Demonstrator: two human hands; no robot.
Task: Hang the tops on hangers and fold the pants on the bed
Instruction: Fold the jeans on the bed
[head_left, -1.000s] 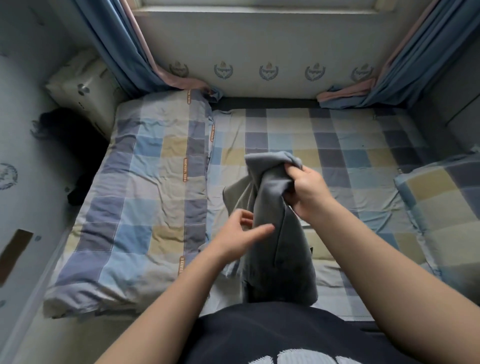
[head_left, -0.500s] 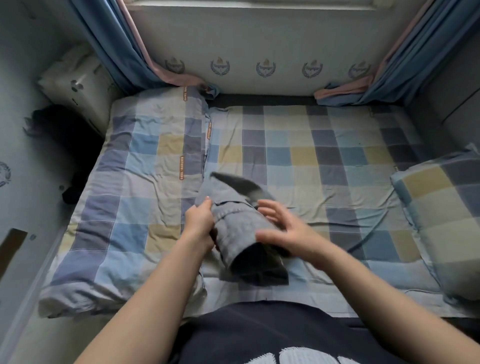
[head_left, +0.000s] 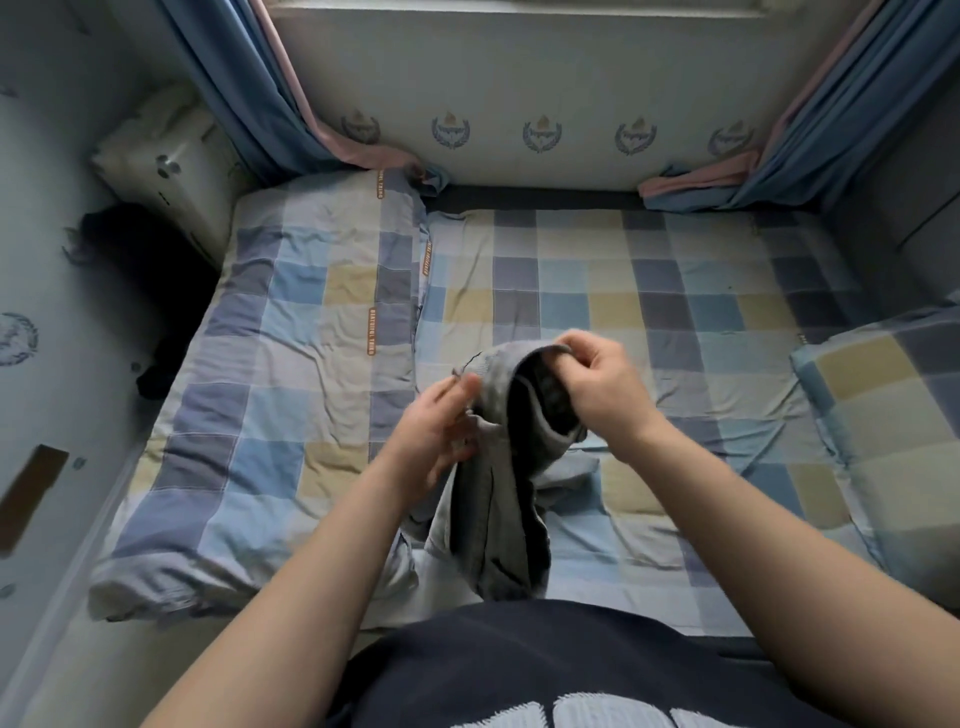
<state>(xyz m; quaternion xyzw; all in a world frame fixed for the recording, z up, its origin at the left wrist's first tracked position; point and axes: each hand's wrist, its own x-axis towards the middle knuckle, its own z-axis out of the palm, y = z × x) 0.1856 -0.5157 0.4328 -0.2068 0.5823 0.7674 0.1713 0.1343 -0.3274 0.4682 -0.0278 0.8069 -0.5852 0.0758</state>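
Observation:
A grey garment (head_left: 498, 525), with a dark inside showing at its open top, hangs above the checked bed (head_left: 649, 291) in front of me. My right hand (head_left: 597, 389) pinches the garment's upper rim, fingers curled over the edge. On the garment's left side is my left hand (head_left: 441, 436), fingers fairly straight and blurred, touching the cloth. The garment's lower end drapes down toward the bed's near edge. No hangers are in view.
A folded checked duvet (head_left: 270, 395) lies along the bed's left half. A checked pillow (head_left: 893, 447) sits at the right. A white patterned pillow (head_left: 166, 171) and a dark heap (head_left: 140, 275) are at the far left. Blue curtains (head_left: 249, 88) hang at both back corners.
The garment has been lifted off the bed again. My right hand went from flat on it to pinching its upper rim; my left hand let go its grip and now touches the side.

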